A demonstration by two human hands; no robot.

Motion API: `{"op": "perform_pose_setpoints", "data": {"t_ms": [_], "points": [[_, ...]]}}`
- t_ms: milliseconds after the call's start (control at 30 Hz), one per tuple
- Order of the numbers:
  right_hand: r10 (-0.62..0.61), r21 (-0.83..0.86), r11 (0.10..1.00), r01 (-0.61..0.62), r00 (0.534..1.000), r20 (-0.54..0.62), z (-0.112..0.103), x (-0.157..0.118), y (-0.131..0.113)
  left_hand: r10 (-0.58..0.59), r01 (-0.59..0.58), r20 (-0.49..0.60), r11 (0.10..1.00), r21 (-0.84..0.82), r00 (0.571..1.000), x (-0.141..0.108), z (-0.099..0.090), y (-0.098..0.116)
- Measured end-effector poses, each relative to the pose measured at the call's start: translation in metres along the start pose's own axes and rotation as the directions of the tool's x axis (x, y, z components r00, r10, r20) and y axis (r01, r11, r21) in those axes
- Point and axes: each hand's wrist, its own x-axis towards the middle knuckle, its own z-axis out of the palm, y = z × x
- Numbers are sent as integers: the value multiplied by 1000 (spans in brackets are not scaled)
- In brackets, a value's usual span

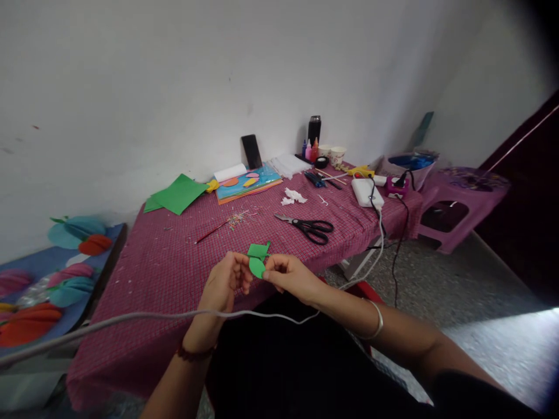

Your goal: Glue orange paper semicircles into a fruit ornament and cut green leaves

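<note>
Between finger and thumb, my right hand (293, 278) pinches the edge of a small green paper leaf (257, 267) above the front of the table. Close to the leaf's other side is my left hand (226, 281), its fingers curled and closed; whatever they hold is too small to name. A green paper scrap (257, 251) with a narrow strip shows just behind the leaf. Black-handled scissors (308, 226) lie beyond my hands, blades partly apart, pointing left.
Green sheets (181, 195) lie at the back left of the checked tablecloth (174, 256). Around the back stand a phone (251, 151), paint bottles (308, 151) and paper cups (338, 156). A white cable (144, 315) crosses my forearms. A pink stool (460, 198) stands at right.
</note>
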Motion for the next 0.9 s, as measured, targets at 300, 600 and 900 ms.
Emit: {"op": "perform_pose_setpoints", "data": {"t_ms": [300, 600, 900], "points": [[-5, -81, 997, 8, 999, 35, -3, 1, -1, 144, -131, -150, 987, 94, 978, 2, 0, -2], [2, -139, 990, 6, 998, 58, -7, 4, 5, 123, -127, -243, 992, -4, 962, -1, -11, 17], [43, -171, 985, -32, 997, 58, -18, 5, 0, 68, -80, -290, 996, -31, 955, 8, -14, 3]]}}
